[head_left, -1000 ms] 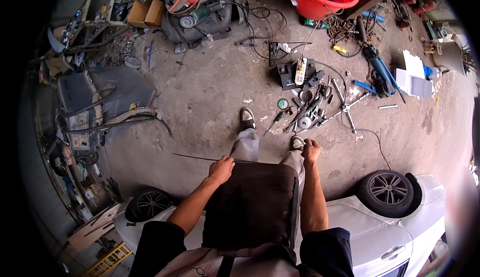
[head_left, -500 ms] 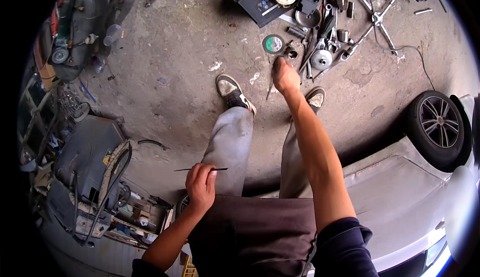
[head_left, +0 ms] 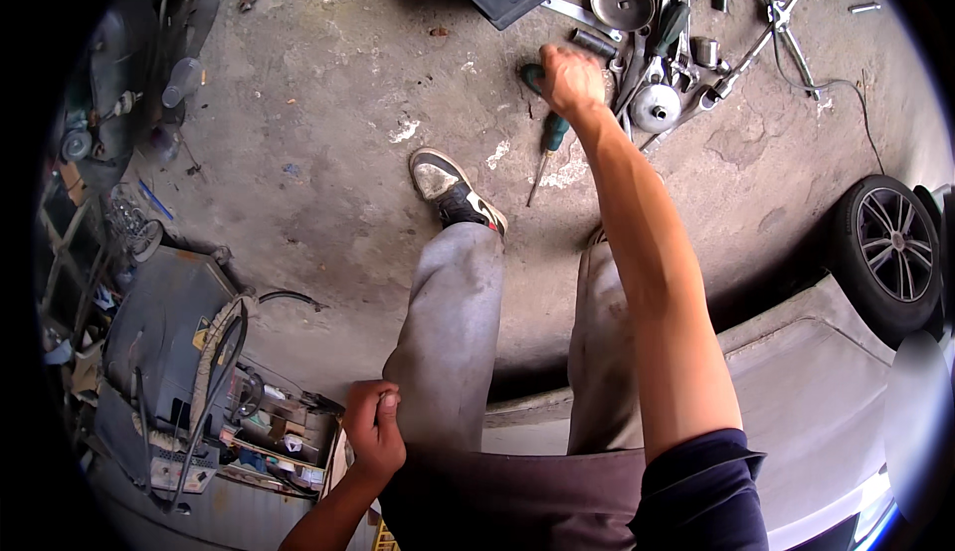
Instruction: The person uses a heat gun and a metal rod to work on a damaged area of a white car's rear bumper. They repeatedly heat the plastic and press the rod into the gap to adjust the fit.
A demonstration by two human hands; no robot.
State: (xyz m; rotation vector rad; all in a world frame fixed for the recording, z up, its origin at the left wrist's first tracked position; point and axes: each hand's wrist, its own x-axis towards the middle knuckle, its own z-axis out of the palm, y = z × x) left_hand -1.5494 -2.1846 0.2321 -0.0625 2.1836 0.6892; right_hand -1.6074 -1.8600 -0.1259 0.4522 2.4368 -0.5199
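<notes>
Step in hand (prob.): tool pick-up. R hand [head_left: 574,81] curled at green disc [head_left: 531,77], just above screwdriver [head_left: 554,135] on flr; grip can't be told. L hand [head_left: 374,430] curled, contents hidden. Next move prob. calls for firm rim grip.

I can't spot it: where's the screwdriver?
In the head view, the screwdriver lies right of centre, just below the right hand and right of the left shoe.
</notes>
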